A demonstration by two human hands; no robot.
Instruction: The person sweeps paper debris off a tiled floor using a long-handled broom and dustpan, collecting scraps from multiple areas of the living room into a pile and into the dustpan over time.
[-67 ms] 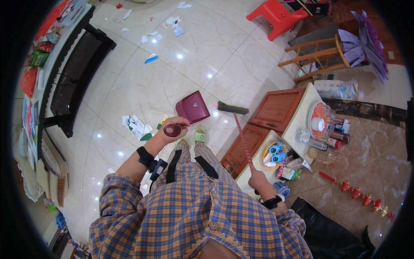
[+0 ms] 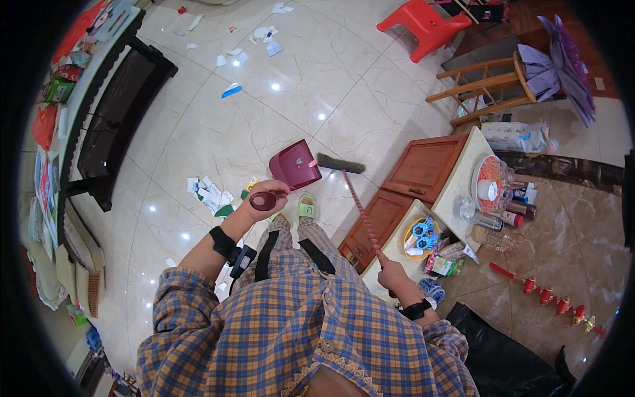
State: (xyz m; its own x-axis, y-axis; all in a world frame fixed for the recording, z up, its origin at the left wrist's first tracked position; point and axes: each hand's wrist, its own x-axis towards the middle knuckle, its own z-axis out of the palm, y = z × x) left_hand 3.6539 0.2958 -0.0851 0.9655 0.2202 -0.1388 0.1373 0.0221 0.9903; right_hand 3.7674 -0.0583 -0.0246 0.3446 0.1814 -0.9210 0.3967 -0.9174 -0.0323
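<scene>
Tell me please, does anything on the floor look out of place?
Yes. Paper scraps lie in a loose pile left of the dustpan; more white scraps and a blue piece are scattered farther ahead. They look like litter strewn over the tiles.

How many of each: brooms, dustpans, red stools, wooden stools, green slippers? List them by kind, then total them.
Broom: 1
Dustpan: 1
Red stool: 1
Wooden stool: 1
Green slippers: 2
Total: 6
</scene>
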